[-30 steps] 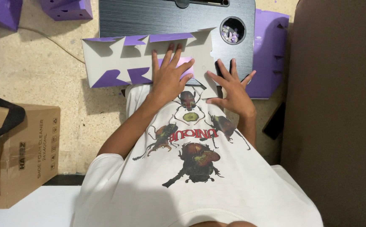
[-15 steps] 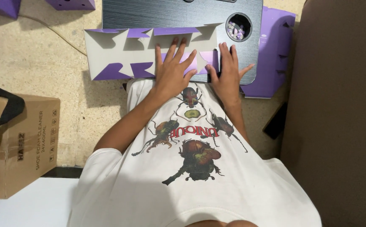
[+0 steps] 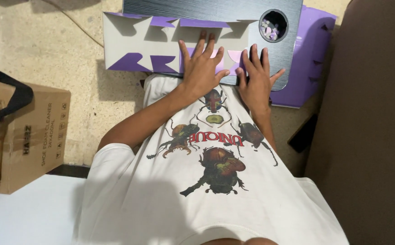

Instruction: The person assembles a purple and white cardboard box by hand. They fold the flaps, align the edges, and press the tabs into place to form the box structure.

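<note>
Head view: my left hand (image 3: 200, 71) and right hand (image 3: 255, 81) lie open, gripping nothing, flat on the cardboard sheet (image 3: 161, 43), whose long axis extends leftward.

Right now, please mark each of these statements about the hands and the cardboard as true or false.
1. Both hands lie flat on the cardboard sheet. True: left hand, right hand.
2. The round hole in the dark tray is empty. False: small pieces lie in it.
3. The sheet is green and white. False: purple and white.
4. A brown carton stands on the left of the picture. True.
</note>
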